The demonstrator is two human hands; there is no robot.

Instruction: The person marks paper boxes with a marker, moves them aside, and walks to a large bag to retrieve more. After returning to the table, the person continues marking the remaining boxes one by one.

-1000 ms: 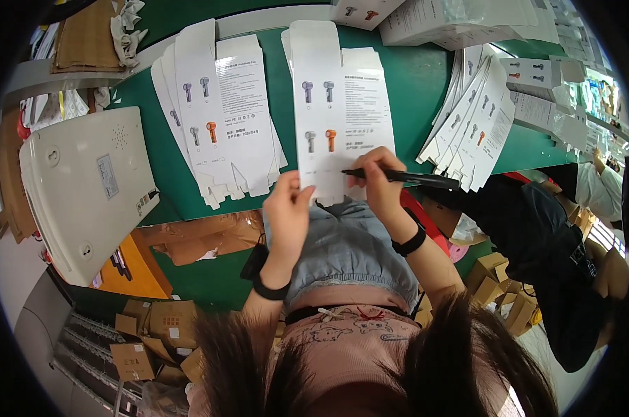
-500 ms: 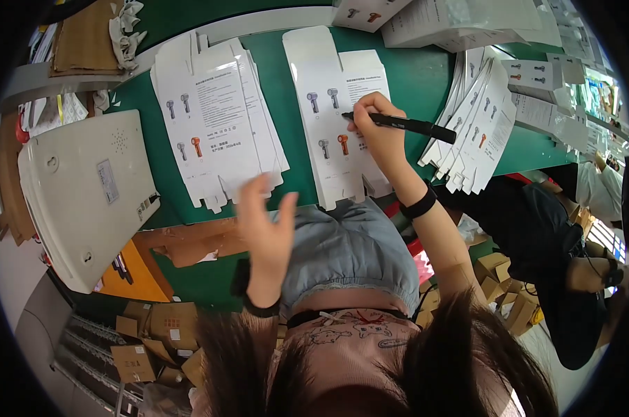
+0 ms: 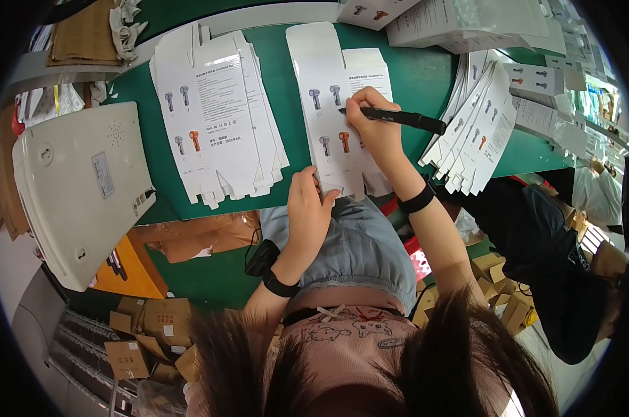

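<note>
My right hand [image 3: 373,125] is closed round a black marker pen [image 3: 405,120]. The pen tip meets a white flattened carton [image 3: 328,146] on the green table, just below the printed picture of a grey handheld fan at its upper part. At the near left corner of this carton, my left hand [image 3: 309,208] has its fingers along the edge and its thumb at the lower flap, gripping the corner. Under it, offset to the right, more flattened cartons show. To the left lies another stack of flattened cartons [image 3: 221,139], printed with fan pictures and text.
A fanned pile of flattened cartons [image 3: 474,132] lies at the right of the table [image 3: 426,80]. Folded white boxes [image 3: 460,24] stand at the far right. A beige device housing [image 3: 85,194] is at the left, above an orange box with pens. Another person [image 3: 530,257] is at the right.
My left hand has moved right and away from me, from between the stacks onto the carton's near corner. The marker tip has shifted slightly up and left on the carton.
</note>
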